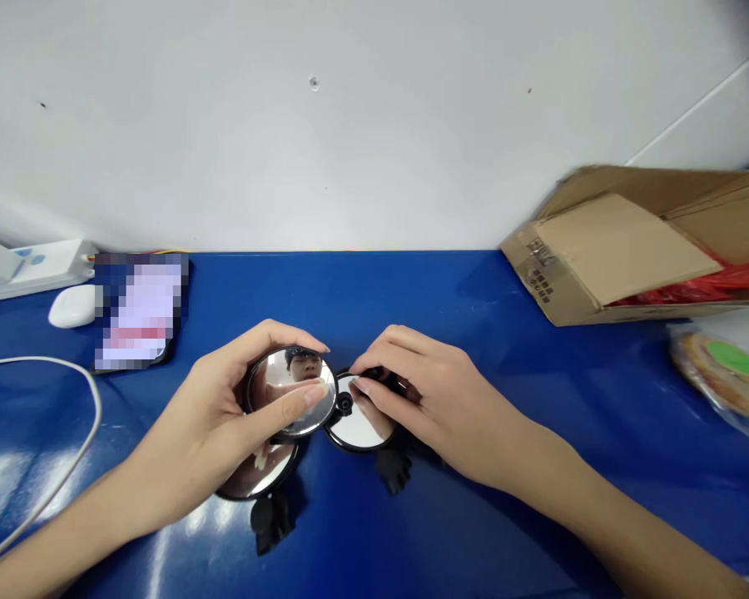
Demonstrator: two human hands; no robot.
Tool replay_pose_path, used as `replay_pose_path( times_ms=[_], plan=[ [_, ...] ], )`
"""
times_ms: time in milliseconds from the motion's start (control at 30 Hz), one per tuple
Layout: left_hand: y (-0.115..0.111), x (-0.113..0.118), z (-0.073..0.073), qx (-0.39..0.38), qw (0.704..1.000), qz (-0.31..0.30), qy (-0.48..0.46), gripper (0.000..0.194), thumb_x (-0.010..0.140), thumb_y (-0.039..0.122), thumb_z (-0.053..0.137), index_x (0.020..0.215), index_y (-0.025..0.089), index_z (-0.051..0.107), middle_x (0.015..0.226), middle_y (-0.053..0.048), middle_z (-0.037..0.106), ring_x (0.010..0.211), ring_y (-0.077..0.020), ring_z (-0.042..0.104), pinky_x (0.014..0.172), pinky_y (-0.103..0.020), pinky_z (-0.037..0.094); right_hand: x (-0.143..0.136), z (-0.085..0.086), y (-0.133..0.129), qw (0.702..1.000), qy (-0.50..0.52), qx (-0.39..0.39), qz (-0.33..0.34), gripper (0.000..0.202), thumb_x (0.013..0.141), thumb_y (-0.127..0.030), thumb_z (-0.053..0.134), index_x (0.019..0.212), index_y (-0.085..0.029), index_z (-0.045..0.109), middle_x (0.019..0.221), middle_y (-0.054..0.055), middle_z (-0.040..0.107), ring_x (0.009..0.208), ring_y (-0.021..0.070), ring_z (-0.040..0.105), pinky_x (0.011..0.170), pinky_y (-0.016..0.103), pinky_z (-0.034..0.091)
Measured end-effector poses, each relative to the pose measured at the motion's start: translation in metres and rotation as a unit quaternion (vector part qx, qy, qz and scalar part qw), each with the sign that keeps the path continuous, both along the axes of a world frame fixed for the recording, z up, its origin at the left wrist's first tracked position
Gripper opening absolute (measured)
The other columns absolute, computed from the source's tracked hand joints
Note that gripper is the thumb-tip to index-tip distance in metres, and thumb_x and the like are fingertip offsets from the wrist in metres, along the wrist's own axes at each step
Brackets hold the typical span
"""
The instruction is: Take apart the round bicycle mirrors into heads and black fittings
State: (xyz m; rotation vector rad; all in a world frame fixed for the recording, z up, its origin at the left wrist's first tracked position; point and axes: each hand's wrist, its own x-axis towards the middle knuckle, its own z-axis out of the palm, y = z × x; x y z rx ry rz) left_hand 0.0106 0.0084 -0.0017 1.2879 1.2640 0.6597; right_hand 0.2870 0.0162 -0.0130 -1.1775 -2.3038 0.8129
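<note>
My left hand [225, 416] grips a round black-rimmed mirror [287, 408] by its edges, the thumb lying across the glass. A small black joint [344, 404] shows at this mirror's right edge. Under my left hand lies a second round mirror [268, 472] with a black clamp [270, 520] below it. A third round mirror [357, 431] lies beneath the fingers of my right hand [430, 383], with a black clamp [393, 470] at its lower right. My right fingers are pinched round a small black part [378, 373], mostly hidden.
On the blue table [349, 299], a phone [142, 312], a white case [73, 306], a white cable [93, 399] and a power strip [43, 266] lie left. An open cardboard box [630, 249] and a wrapped round item [724, 374] are right. A white wall [324, 150] stands behind.
</note>
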Motion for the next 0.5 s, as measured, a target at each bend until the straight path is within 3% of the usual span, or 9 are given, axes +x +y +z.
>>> replay_pose_path(
  times_ms=[167,500],
  plan=[
    [0.0004,0.0003,-0.0015,-0.004,1.0,-0.003,-0.017,0.037,0.092,0.041,0.099,0.124,0.037,0.08,0.087,0.005,0.077,0.059,-0.0126,0.058,0.049,-0.02,0.046,-0.0017,0.0019,-0.0003,1.0,-0.005,0.004,0.004,0.017,0.124,-0.021,0.061,0.114,-0.021,0.075,0.109,0.003,0.073,0.095,0.0202,0.069,0.092,0.038,0.054],
    [-0.0016,0.0014,-0.002,-0.013,1.0,-0.003,-0.021,0.038,0.093,0.043,0.098,0.124,0.035,0.078,0.082,0.005,0.074,0.052,-0.0115,0.054,0.042,-0.019,0.042,-0.0009,0.0003,-0.0001,1.0,-0.029,-0.009,0.0,0.015,0.123,-0.024,0.063,0.118,-0.023,0.077,0.114,0.005,0.074,0.098,0.0219,0.07,0.09,0.038,0.056]
  ],
)
